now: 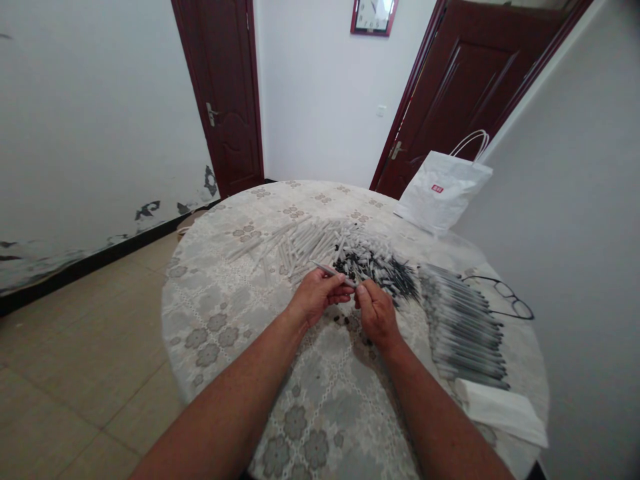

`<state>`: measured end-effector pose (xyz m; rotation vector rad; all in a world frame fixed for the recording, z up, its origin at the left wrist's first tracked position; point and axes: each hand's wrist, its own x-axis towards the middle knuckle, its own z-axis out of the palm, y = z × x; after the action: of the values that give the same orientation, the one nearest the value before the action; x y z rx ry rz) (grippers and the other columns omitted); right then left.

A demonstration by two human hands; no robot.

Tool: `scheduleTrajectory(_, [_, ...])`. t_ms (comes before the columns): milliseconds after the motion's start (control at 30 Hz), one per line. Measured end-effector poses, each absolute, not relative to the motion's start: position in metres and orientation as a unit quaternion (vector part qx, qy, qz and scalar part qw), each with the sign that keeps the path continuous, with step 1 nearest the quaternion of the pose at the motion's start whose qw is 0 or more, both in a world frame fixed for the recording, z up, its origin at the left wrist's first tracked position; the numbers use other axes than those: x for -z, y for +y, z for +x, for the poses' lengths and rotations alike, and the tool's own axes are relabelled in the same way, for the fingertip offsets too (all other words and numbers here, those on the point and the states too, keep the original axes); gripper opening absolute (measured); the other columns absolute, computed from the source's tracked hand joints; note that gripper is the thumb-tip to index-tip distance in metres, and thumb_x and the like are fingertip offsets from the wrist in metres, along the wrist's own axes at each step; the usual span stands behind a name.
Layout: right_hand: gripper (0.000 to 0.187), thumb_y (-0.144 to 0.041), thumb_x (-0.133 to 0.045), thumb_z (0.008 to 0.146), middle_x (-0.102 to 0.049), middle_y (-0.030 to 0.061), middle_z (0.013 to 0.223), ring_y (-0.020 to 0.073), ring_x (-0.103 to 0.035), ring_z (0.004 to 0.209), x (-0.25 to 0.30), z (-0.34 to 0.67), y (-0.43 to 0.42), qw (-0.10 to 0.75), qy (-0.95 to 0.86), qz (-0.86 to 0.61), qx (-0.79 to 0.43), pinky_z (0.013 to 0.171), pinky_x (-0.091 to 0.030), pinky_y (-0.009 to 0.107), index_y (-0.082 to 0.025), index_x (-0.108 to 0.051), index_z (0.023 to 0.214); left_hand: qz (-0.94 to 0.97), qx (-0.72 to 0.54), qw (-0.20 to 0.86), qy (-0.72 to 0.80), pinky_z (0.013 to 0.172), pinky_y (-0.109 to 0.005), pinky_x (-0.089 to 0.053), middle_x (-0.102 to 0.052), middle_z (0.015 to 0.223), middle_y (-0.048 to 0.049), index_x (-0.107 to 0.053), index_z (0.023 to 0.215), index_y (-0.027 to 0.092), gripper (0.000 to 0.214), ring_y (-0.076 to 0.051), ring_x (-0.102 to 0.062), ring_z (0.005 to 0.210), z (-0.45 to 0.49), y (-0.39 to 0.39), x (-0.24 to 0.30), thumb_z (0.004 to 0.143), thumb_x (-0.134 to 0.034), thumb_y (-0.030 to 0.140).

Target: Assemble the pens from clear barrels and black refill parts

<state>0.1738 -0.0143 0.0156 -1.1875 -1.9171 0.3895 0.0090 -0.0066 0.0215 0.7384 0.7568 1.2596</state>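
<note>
My left hand (320,292) is closed on a thin light-grey pen barrel (326,269), which slants up to the left between thumb and fingers. Its right end meets my right hand (374,308), whose thumb and forefinger pinch there; whatever small part they hold is hidden. Just beyond the hands lies a heap of pale barrels (305,243). To its right is a pile of small white and black pen parts (370,257), with dark thin refills (403,277) at its right side. A few small black pieces (341,320) lie on the cloth below my hands.
Rows of grey pens (465,327) lie on the right of the round table with its flowered cloth (210,333). Beside them are eyeglasses (505,297) and a folded white packet (505,410). A white paper bag (445,193) stands at the back right edge.
</note>
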Motion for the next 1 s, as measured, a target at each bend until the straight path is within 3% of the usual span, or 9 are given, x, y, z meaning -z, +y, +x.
scheduleTrajectory(333, [0.026, -0.038, -0.040, 0.099, -0.057, -0.0005, 0.071, 0.0170, -0.053, 0.068, -0.016, 0.174, -0.017, 0.421, -0.755, -0.473, -0.170, 0.065, -0.036, 0.028, -0.022, -0.053, 0.083, 0.337, -0.565, 0.671, 0.341, 0.067, -0.030, -0.060, -0.074, 0.089, -0.0112, -0.055, 0.092, 0.015, 0.027, -0.019, -0.073, 0.075, 0.009, -0.007, -0.020, 0.080, -0.075, 0.029])
scheduleTrajectory(667, [0.038, -0.040, -0.035, 0.100, -0.056, -0.0017, 0.061, 0.0147, -0.050, 0.057, -0.019, 0.174, -0.016, 0.426, -0.739, -0.479, -0.207, 0.060, -0.036, 0.027, -0.022, -0.052, 0.071, 0.393, -0.521, 0.677, 0.341, 0.068, -0.028, -0.058, -0.074, 0.093, -0.0116, -0.059, 0.094, 0.014, 0.030, -0.018, -0.072, 0.079, -0.001, -0.007, -0.025, 0.083, -0.072, 0.038])
scheduleTrajectory(867, [0.023, -0.040, -0.046, 0.096, -0.064, 0.0005, 0.076, 0.0157, -0.056, 0.066, -0.022, 0.175, -0.017, 0.441, -0.748, -0.457, -0.193, 0.063, -0.041, 0.026, -0.021, -0.059, 0.095, 0.433, -0.519, 0.628, 0.386, 0.067, -0.029, -0.057, -0.072, 0.087, -0.0081, -0.062, 0.094, 0.015, 0.033, -0.018, -0.070, 0.078, -0.005, -0.008, -0.030, 0.078, -0.076, 0.041])
scheduleTrajectory(1000, [0.023, -0.039, -0.046, 0.096, -0.064, 0.0015, 0.078, 0.0160, -0.057, 0.068, -0.021, 0.177, -0.016, 0.428, -0.764, -0.455, -0.162, 0.065, -0.040, 0.026, -0.021, -0.062, 0.094, 0.483, -0.501, 0.582, 0.421, 0.061, -0.026, -0.053, -0.072, 0.092, -0.0101, -0.065, 0.092, 0.014, 0.033, -0.016, -0.067, 0.073, -0.013, -0.008, -0.035, 0.079, -0.073, 0.044])
